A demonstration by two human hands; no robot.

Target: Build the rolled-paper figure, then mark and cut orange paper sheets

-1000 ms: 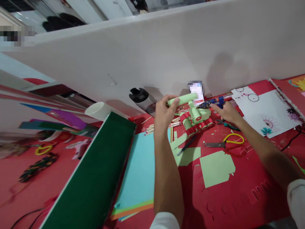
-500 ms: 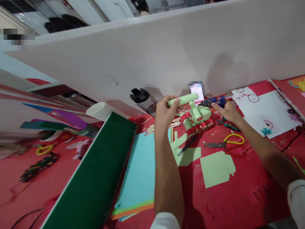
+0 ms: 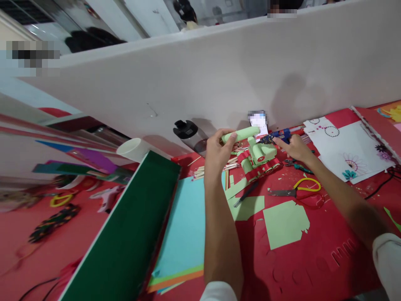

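My left hand is closed around one end of a light green paper tube, which points to the right. In my right hand is a blue glue gun, its dark front part aimed left near the tube's far end. Just below the glue gun sits a green and red paper model tank on the table, with rolled pieces along its base. Whether the glue gun's tip touches the tube or the model cannot be made out.
Yellow-and-red scissors, green-handled pliers, a craft knife and cut green paper lie on the red table. A phone leans on the wall beside a dark bottle. A green divider borders coloured sheets.
My right hand and the glue gun have shifted slightly left, closer to the model and the tube. My left hand still holds the tube, and the view has tilted a little.
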